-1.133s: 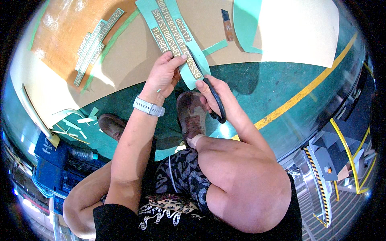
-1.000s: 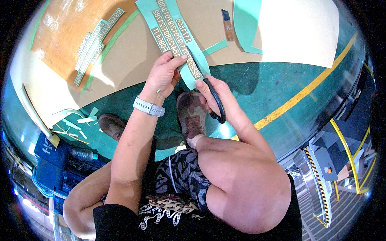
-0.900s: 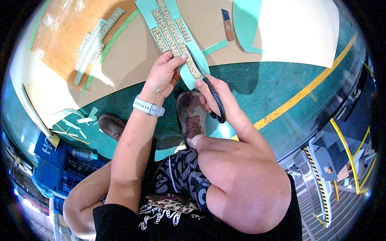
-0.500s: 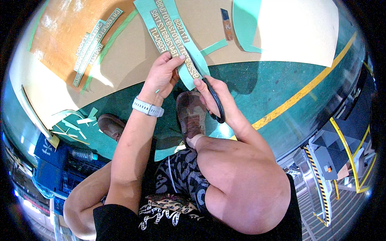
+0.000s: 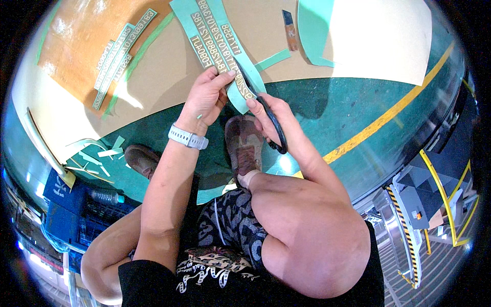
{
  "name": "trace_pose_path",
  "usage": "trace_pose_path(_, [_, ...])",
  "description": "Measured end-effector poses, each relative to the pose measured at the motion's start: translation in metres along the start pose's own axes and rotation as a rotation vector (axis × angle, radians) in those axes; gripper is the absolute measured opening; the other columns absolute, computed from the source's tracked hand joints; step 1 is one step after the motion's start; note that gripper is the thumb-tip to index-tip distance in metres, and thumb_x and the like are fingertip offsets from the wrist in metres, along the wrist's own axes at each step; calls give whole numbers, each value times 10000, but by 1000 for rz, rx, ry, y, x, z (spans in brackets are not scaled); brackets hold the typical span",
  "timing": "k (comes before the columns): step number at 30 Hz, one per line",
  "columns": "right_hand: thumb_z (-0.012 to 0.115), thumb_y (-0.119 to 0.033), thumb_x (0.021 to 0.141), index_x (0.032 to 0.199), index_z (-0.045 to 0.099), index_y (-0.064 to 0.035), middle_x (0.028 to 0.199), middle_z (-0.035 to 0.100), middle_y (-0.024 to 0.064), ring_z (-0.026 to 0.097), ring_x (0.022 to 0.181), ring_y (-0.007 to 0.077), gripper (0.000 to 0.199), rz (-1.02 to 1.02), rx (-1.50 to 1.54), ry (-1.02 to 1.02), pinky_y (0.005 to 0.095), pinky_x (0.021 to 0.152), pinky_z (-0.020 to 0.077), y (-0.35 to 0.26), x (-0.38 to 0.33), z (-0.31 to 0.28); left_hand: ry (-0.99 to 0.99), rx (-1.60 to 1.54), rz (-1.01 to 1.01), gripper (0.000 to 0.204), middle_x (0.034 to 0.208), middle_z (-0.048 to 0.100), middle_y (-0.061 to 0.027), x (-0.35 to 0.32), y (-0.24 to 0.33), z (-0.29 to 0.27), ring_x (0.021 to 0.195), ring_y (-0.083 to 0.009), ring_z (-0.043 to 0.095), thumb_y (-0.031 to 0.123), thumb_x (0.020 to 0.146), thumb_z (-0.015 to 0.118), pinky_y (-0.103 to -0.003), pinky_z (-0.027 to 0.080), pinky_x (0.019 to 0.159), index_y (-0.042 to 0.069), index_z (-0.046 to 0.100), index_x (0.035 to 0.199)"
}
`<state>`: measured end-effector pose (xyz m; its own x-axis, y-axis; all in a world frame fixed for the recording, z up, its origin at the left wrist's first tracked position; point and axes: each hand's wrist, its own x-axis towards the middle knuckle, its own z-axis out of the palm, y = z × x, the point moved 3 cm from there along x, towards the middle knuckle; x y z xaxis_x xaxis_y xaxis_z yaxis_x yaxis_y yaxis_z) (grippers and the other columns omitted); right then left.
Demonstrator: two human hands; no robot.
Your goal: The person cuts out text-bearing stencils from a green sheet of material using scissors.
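Observation:
A long pale-green stencil sheet point(image 5: 258, 71) with rows of cut-out characters hangs over the near edge of a brown cardboard sheet point(image 5: 153, 97). My left hand point(image 5: 205, 97) pinches its near part between thumb and fingers. Black-handled scissors point(image 5: 275, 125) are gripped in my right hand point(image 5: 276, 115), their blades lying along the right-hand row of characters. My right thumb rests close to the sheet's near end. A tiny green scrap point(image 5: 199, 116) clings to my left wrist, above a pale watch.
Character strips point(image 5: 120, 59) lie on an orange-brown board at upper left. A blade with a taped handle point(image 5: 290, 30) rests on the cardboard beside a green sheet point(image 5: 312, 30). Offcuts point(image 5: 92, 156) litter the green floor near a blue crate point(image 5: 64, 204). A yellow line point(image 5: 388, 120) crosses at right.
The scissor handles and my right hand have shifted very slightly upward. My left hand keeps its pinch on the stencil sheet, practically unmoved.

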<state>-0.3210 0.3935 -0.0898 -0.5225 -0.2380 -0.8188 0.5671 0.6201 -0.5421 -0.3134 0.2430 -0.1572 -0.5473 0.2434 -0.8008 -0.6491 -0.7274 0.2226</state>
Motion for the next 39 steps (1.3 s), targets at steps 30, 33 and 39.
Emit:
trace_pose_path(30, [545,-433,897,828,532,-14,586,533,61,520,533,139,424,-44,111,-20,296,507,435,-1,-2,7,114,-88,90,180,982,621,-93,-1,5,11,856,-199,634,42,868,509,-330,539,761,28,518,1048])
trace_pose_path(33, [547,-430,896,833,532,-13,586,532,65,526,532,139,422,-55,97,-16,295,506,435,0,-2,7,118,-80,107,173,979,622,-95,0,3,10,853,-201,635,44,869,509,-336,541,759,25,517,1041])
trace_pose_path(39, [554,-414,895,850,541,-7,583,536,68,528,528,149,410,-45,99,-17,297,508,437,-1,-1,5,76,-89,114,167,987,623,-97,1,2,10,847,-197,639,39,868,508,-334,545,752,19,518,1034])
